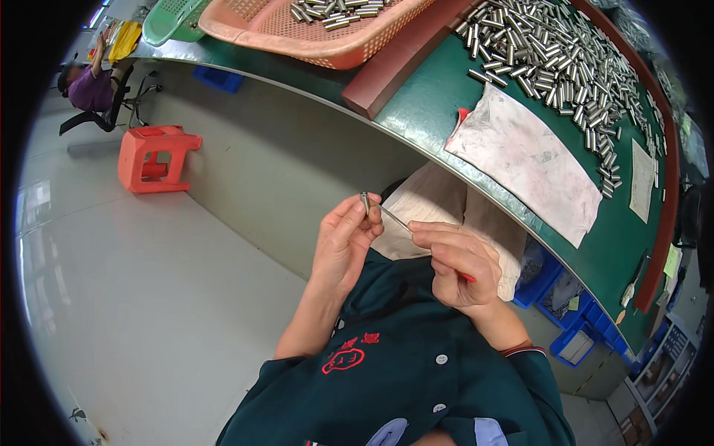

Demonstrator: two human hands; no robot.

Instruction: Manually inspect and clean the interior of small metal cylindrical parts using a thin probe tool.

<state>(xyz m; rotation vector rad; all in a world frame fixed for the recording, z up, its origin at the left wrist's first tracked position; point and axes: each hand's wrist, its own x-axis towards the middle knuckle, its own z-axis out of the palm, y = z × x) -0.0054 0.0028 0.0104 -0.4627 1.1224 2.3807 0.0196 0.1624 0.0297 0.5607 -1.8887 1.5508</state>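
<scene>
Metal sleeve (pixel 365 201), pinched in left hand (pixel 343 241) fingers, could slip as right hand (pixel 460 267), gripping thin rod (pixel 396 218), pokes it.

Pink basket (pixel 312 37), red stool (pixel 155 157)

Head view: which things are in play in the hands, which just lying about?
In hand:
left hand pinches a small metal cylinder
right hand holds a thin red-handled pick whose tip meets the cylinder

Lying about:
loose metal cylinders on the green table
pink basket
stained cloth
red stool
blue bins
</scene>
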